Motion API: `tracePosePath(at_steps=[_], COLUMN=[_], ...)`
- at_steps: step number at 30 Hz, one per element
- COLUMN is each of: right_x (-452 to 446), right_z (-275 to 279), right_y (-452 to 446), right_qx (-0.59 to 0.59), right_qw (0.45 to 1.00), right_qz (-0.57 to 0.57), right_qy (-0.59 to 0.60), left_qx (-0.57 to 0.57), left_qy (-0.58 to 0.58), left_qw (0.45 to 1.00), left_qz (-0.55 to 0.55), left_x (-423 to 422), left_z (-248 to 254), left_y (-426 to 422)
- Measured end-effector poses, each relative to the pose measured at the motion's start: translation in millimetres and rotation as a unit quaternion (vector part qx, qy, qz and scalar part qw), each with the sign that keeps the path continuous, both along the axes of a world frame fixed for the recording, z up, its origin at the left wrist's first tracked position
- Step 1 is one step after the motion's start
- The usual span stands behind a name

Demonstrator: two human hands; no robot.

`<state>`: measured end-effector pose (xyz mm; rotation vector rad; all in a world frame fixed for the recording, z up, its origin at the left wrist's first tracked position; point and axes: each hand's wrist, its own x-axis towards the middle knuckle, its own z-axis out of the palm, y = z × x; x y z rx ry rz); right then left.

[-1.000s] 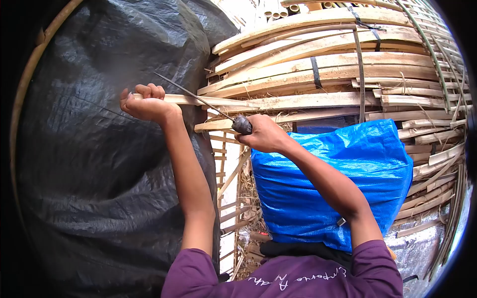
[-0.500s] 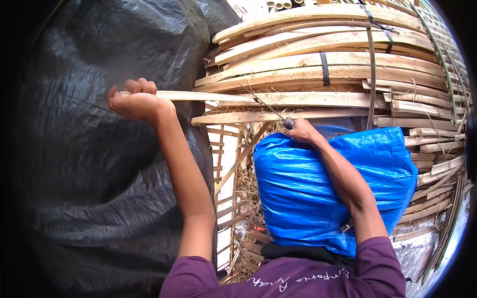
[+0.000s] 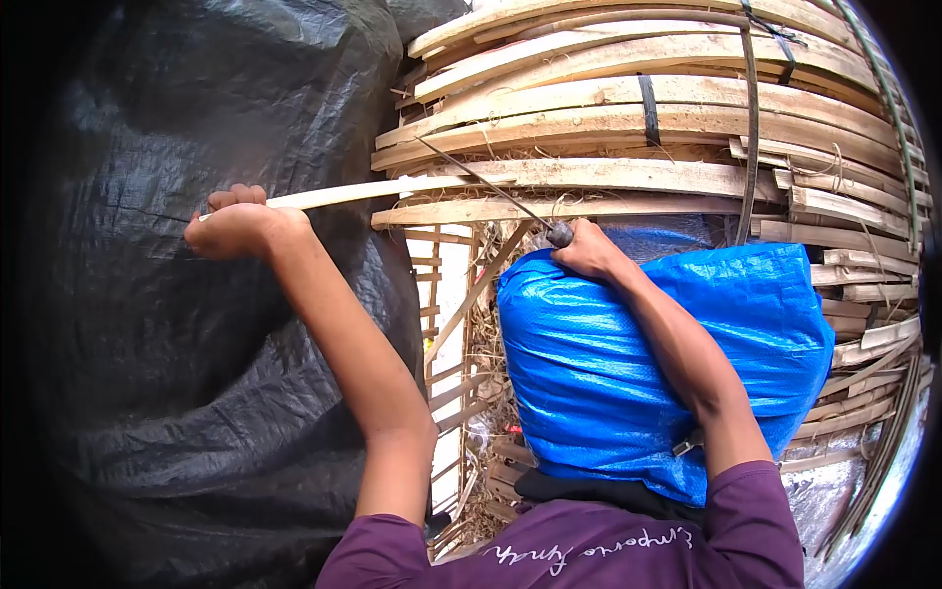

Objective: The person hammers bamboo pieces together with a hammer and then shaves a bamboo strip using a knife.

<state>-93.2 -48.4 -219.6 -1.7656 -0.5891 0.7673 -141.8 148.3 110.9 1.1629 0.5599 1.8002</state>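
Observation:
My left hand (image 3: 235, 224) is out at the left, in front of the black tarp, its fingers curled round one end of a pale bamboo strip (image 3: 368, 189). That strip runs rightward, its far end crossing the knife blade. In my right hand (image 3: 589, 250) is the dark handle of a knife (image 3: 558, 234), gripped over the blue sheet. The thin blade (image 3: 481, 182) slants up and left from the handle, above the lower bamboo pieces. Blue plastic sheeting (image 3: 628, 373) covers my lap below the right forearm.
Split bamboo lengths (image 3: 628, 128) lie stacked ahead and to the right, some tied with black bands. A black tarp (image 3: 196, 373) hangs or lies along the left side. Between tarp and lap are bamboo slats (image 3: 446, 324) and loose shavings (image 3: 486, 393).
My left hand has moved a little left and down with the bamboo strip, which now slopes up to the right. My right hand and the knife have shifted slightly left.

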Motion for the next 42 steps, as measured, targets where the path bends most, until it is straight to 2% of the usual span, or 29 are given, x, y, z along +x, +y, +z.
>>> tracePosePath(at_steps=[4, 7, 9, 11, 13, 15, 16, 19, 21, 23, 26, 27, 29, 30, 31, 35, 37, 39, 42], right_x=[-1.6, -2.4, -6.7, -10.4, -6.0, 0.0, 4.2, 3.3, 0.5, -2.4, -10.1, -9.7, -9.1, -3.7, 6.7, 9.4, 12.5, 5.3, -8.0], right_z=[-5.3, 40.3, 47.8, 71.5, 33.6, 1.6, 4.1, 3.3, 28.9, 54.0, 90.6, 77.7, 21.6, -10.9, -26.1, -12.0, -8.5, 25.9, 46.1], right_y=[1.3, -9.6, 1.4, 3.6, 17.9, 5.7, 2.6, -1.2, -6.6, -0.3, 2.9, 5.9, 12.1, 7.7, -0.6, -13.8, -12.8, -10.3, 3.8], right_qx=[-0.034, -0.033, 0.017, 0.042, 0.041, -0.037, -0.036, -0.042, -0.053, -0.011, 0.031, 0.030, 0.008, -0.023, -0.113, -0.156, -0.081, 0.003, 0.064], right_qw=[0.999, 0.997, 0.992, 0.994, 0.997, 0.999, 0.999, 0.999, 0.996, 0.994, 0.993, 0.993, 0.999, 0.999, 0.991, 0.985, 0.996, 0.997, 0.993], right_qz=[-0.015, 0.013, 0.016, 0.030, 0.027, -0.020, -0.009, -0.011, -0.017, 0.010, 0.070, 0.074, 0.006, -0.033, -0.053, -0.070, -0.028, 0.002, 0.035], right_qy=[-0.026, -0.064, -0.124, -0.095, -0.055, 0.012, -0.009, -0.007, -0.064, -0.106, -0.090, -0.088, -0.046, 0.019, 0.038, -0.037, -0.039, -0.081, -0.093], left_qx=[0.003, -0.002, 0.003, -0.010, -0.015, -0.008, 0.001, -0.014, -0.009, 0.002, -0.006, -0.007, -0.003, -0.002, -0.013, -0.010, -0.011, 0.000, -0.011], left_qy=[0.015, -0.005, 0.012, 0.008, 0.013, 0.013, 0.016, 0.009, -0.006, 0.006, 0.011, 0.013, 0.012, 0.009, -0.002, -0.004, -0.003, 0.011, 0.013], left_qw=[1.000, 1.000, 1.000, 1.000, 1.000, 1.000, 1.000, 1.000, 1.000, 1.000, 1.000, 1.000, 1.000, 1.000, 1.000, 1.000, 1.000, 0.998, 0.999], left_qz=[0.008, 0.000, -0.006, 0.005, 0.008, 0.021, -0.005, 0.012, -0.012, -0.018, -0.017, -0.014, -0.015, -0.014, -0.013, -0.018, -0.023, -0.058, -0.028], left_x=[-1.0, -1.1, -2.8, 0.5, 0.2, -0.8, -3.3, -1.9, 2.0, 4.1, 1.0, -0.5, -6.2, -8.1, -10.2, 0.2, 2.7, -1.6, -9.5], left_z=[0.1, 0.2, -3.5, -0.5, -0.2, -1.5, -0.5, -0.4, -1.0, -0.1, 0.2, -1.6, -2.4, -2.1, -3.1, 2.6, 3.6, -0.1, -4.0], left_y=[0.7, -6.6, -9.1, -16.7, -13.0, -2.7, -3.8, -8.2, -10.7, -18.0, -21.2, -18.9, -12.8, -9.6, -6.3, -18.2, -21.9, -11.4, -4.7])
